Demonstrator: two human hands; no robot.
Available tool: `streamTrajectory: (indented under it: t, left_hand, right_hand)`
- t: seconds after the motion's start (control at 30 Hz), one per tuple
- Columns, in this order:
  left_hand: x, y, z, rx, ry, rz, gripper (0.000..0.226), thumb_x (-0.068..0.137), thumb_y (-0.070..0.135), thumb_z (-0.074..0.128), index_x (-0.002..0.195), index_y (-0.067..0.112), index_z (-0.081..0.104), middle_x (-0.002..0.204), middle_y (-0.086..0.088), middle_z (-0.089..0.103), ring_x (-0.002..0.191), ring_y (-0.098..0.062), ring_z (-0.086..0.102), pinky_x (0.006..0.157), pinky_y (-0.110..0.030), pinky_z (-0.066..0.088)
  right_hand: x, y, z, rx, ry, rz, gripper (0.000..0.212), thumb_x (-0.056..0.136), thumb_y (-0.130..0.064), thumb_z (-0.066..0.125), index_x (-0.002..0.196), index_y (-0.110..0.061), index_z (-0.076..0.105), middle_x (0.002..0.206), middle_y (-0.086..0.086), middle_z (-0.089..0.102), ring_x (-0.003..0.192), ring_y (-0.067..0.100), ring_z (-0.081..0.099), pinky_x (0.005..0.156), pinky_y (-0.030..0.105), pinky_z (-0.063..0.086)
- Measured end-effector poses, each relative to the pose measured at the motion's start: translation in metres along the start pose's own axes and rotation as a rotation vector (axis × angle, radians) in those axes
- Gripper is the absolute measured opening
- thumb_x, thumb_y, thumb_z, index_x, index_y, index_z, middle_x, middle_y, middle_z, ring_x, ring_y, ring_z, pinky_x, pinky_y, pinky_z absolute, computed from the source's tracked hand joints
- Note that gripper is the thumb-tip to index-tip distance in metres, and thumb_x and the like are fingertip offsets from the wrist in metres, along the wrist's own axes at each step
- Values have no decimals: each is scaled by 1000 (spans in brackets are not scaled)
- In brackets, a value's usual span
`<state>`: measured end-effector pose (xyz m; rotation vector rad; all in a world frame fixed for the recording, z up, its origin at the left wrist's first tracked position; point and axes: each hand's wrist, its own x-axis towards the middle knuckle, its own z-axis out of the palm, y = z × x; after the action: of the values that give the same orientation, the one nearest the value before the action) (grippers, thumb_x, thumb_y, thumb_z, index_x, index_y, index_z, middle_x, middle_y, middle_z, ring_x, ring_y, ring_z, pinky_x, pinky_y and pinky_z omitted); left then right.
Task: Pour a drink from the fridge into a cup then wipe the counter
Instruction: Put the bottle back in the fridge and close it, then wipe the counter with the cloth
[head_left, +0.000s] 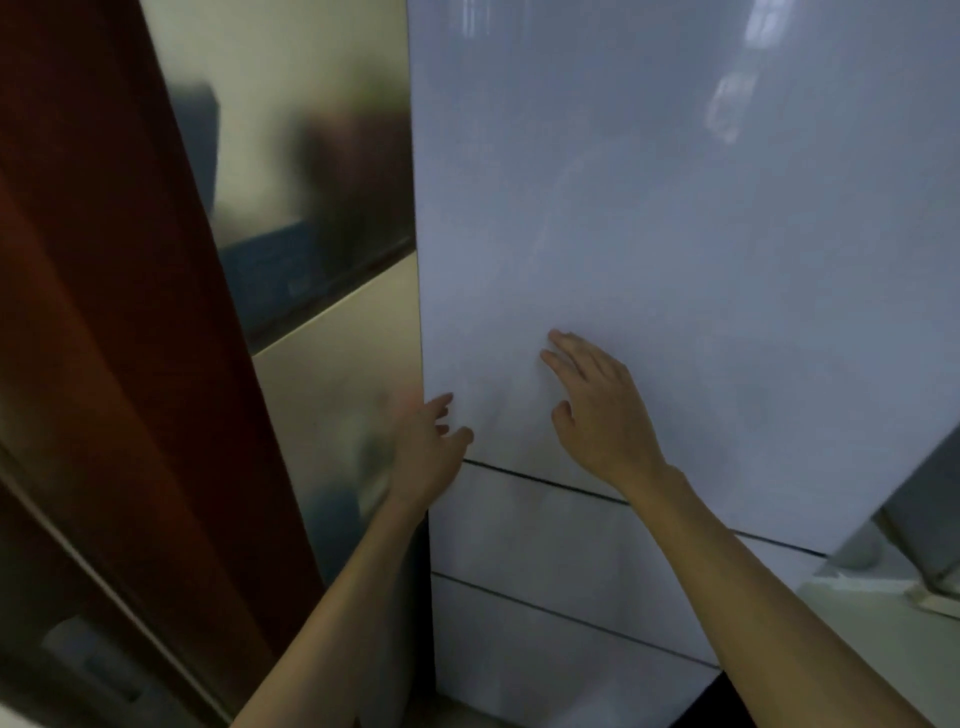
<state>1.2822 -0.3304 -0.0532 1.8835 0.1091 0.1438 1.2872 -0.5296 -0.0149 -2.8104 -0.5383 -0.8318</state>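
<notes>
Left hand (428, 441) at the fridge door (675, 234) edge, right hand (597, 410) flat on it, both open, empty; door closed; pouring and wiping remain.

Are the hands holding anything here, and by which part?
Nothing is held. The left hand reaches the fridge door at its left edge; the right hand lies open against its front.

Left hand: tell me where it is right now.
In the head view the left hand sits low and centre-left, open at the left edge of the white fridge door, just above the drawer seam and left of the right hand.
</notes>
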Motion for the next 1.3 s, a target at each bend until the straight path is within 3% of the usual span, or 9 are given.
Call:
streamTrajectory:
  t: [0.27, 0.4, 0.5, 0.67, 0.93, 1.17, 1.3]
  left_hand:
    - [1, 7, 25, 88, -77, 96, 52, 90, 14, 64, 139, 17, 49, 131, -4, 56, 110, -20, 59, 95, -34, 50]
    - [-9, 6, 34, 232, -144, 243, 34, 90, 15, 63, 124, 14, 61, 112, -5, 66, 95, -15, 61, 84, -25, 47]
    - [-20, -3, 47, 481, -348, 414, 26, 93, 22, 59, 118, 13, 63, 109, -5, 65, 94, -14, 60, 80, -22, 42]
    - [-49, -13, 78, 741, -647, 577, 30, 97, 33, 53, 121, 17, 59, 118, -3, 60, 103, -19, 58, 85, -28, 46]
    - [-121, -30, 119, 827, -1008, 777, 35, 99, 36, 47, 126, 14, 56, 121, -6, 60, 111, -20, 56, 87, -27, 43]
    - [-212, -31, 147, 794, -1271, 987, 30, 99, 34, 47, 114, 11, 60, 109, -5, 61, 101, -20, 58, 88, -35, 48]
    - [-277, -21, 153, 809, -1410, 1129, 33, 99, 39, 46, 120, 15, 56, 113, -3, 57, 103, -19, 55, 87, -33, 47]
  right_hand:
    - [-11, 4, -1, 58, -15, 18, 55, 83, -5, 54, 138, -7, 50, 154, 7, 36, 143, 22, 30, 117, 33, 19]
    - [-42, 8, -13, 166, -2, 215, 41, 87, -6, 54, 128, -9, 59, 138, 5, 53, 127, 19, 48, 105, 35, 41]
    - [-79, 13, -19, 135, -67, 388, 31, 94, -12, 50, 123, -11, 61, 126, 2, 60, 114, 17, 54, 90, 29, 44]
    - [-158, 19, -25, 64, -239, 693, 36, 95, -20, 46, 129, -14, 57, 130, 2, 58, 119, 19, 53, 95, 32, 45]
    - [-307, -20, -56, -3, -313, 1108, 34, 93, -17, 48, 123, -11, 63, 126, 6, 62, 109, 23, 59, 90, 35, 50]
    - [-405, -78, -104, -128, -338, 1349, 33, 92, -20, 48, 120, -14, 64, 122, 4, 63, 114, 24, 57, 92, 34, 47]
    - [-454, -119, -138, -178, -317, 1463, 34, 91, -24, 48, 121, -16, 64, 125, 3, 62, 116, 24, 57, 94, 38, 48]
